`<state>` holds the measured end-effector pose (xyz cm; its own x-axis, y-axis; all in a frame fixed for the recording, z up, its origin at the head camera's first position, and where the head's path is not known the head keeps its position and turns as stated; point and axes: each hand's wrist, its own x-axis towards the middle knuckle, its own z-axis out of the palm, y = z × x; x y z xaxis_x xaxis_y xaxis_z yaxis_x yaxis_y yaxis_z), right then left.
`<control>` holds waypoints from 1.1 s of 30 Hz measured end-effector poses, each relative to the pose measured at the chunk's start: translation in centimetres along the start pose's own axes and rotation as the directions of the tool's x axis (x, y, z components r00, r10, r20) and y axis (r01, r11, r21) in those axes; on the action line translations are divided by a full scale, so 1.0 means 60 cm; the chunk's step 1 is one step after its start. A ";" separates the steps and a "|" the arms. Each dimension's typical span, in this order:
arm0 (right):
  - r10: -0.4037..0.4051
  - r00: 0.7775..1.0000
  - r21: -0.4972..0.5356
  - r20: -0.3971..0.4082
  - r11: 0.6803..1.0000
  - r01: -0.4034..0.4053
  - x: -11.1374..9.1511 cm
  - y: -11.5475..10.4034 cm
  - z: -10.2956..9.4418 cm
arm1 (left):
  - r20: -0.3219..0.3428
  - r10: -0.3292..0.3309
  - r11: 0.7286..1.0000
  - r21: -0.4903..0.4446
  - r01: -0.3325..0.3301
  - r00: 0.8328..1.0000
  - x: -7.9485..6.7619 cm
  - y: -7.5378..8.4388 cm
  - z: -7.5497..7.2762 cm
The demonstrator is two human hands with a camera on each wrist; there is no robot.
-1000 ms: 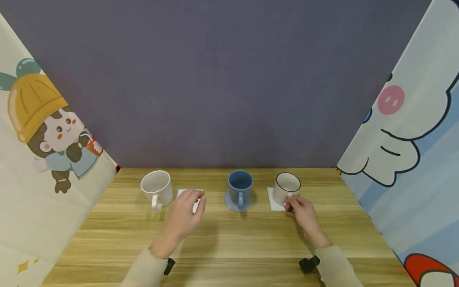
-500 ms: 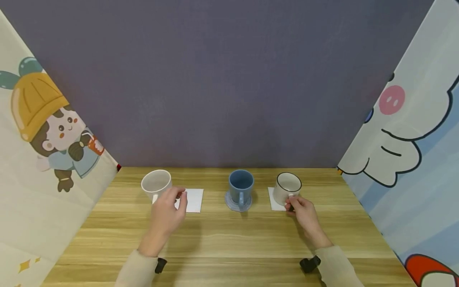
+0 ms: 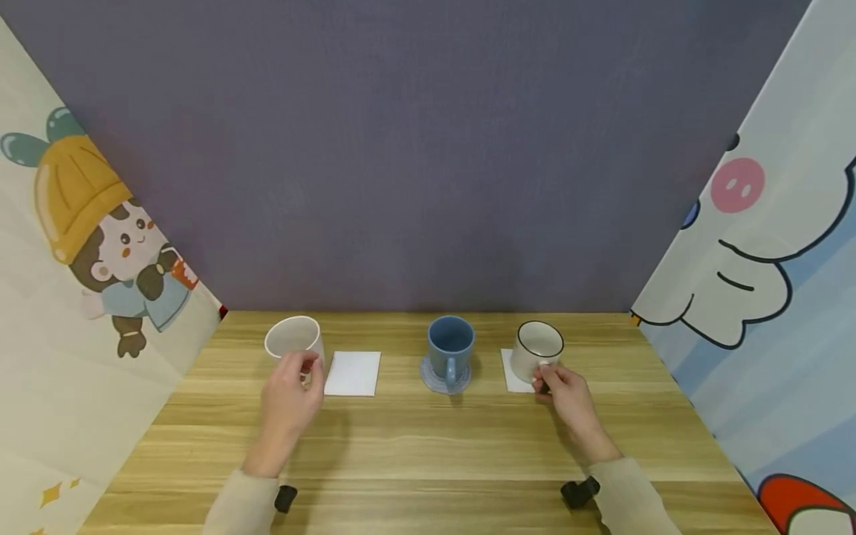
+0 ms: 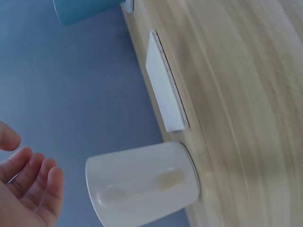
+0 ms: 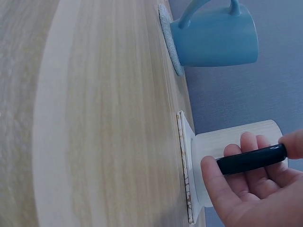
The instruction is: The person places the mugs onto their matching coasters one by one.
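Observation:
At the right, a white mug with a dark rim (image 3: 528,365) stands upright on a white square coaster (image 3: 510,377). My right hand (image 3: 568,397) holds its dark handle (image 5: 251,160) between thumb and fingers. My left hand (image 3: 286,401), fingers loosely bent and holding nothing, is in front of a plain white mug (image 3: 292,336) on the left. In the left wrist view, a gap shows between these fingers (image 4: 47,189) and the white mug (image 4: 137,187). The hand hides that mug's lower part and handle in the head view.
Just right of the plain mug lies a white square coaster (image 3: 353,374) with nothing on it. A blue mug (image 3: 441,360) stands on a round blue-grey coaster (image 3: 431,380) mid-table. A grey panel (image 3: 428,163) rises behind the wooden table (image 3: 428,461), with printed cloths at both sides.
My left hand has moved left from over the square coaster to the front of the plain white mug, uncovering the coaster. The right hand stays at the dark-rimmed mug's handle.

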<state>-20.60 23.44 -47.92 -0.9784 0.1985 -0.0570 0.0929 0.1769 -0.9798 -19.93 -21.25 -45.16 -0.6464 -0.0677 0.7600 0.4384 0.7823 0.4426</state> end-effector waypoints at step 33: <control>-0.002 1.000 -0.011 0.006 1.000 0.002 -0.005 -0.005 -0.001 | 0.187 -0.626 0.755 -0.098 0.649 0.757 -0.017 -0.066 -0.026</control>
<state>-20.31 23.37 -47.61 -0.9798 0.1921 -0.0561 0.0929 0.1883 -0.9777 -20.03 -25.27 -46.96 -0.8806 -0.4253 0.2090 -0.0270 0.4854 0.8739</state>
